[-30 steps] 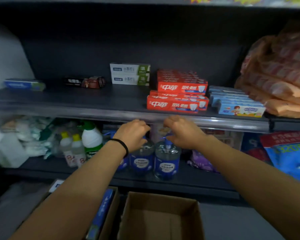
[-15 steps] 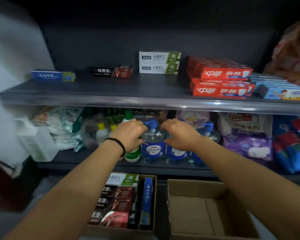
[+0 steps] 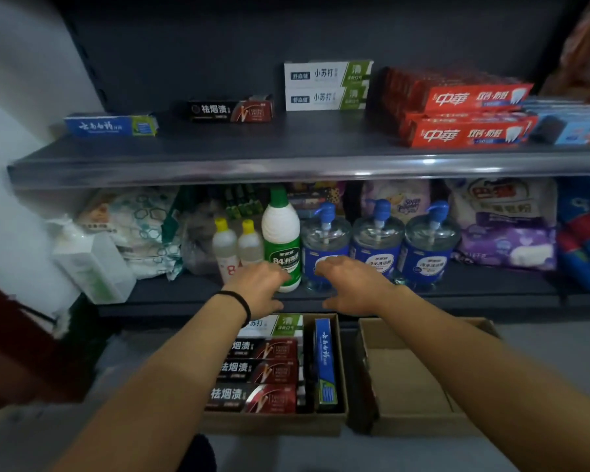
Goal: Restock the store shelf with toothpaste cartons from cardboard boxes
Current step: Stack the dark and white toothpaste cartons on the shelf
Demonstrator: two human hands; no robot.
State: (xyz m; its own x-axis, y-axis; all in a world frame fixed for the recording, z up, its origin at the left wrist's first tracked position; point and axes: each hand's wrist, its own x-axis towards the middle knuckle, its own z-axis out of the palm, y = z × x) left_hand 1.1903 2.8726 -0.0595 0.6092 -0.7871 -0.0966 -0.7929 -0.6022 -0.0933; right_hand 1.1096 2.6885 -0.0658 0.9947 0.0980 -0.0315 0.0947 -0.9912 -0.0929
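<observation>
The upper shelf point(image 3: 218, 165) carries toothpaste cartons: a blue one point(image 3: 109, 126) at the left, a black one point(image 3: 230, 110), two stacked white-green ones point(image 3: 326, 86) and red stacks point(image 3: 464, 114). On the floor, a cardboard box point(image 3: 342, 369) holds black cartons point(image 3: 259, 369), a white-green carton point(image 3: 276, 325) and an upright blue carton point(image 3: 324, 362). My left hand point(image 3: 258, 287) and my right hand point(image 3: 353, 284) hover side by side above that box's far end, fingers relaxed and pointing down, holding nothing.
An empty cardboard box point(image 3: 416, 379) sits to the right of the filled one. The lower shelf holds a green-white disinfectant bottle point(image 3: 281, 240), small yellow-capped bottles point(image 3: 235, 243), three blue pump bottles point(image 3: 377, 243) and packaged goods point(image 3: 504, 226). A white wall point(image 3: 14, 131) bounds the left.
Both hands have dropped from the upper shelf's front edge, past the lower shelf's bottles, to just above the filled box. The view has tilted down and shifted left.
</observation>
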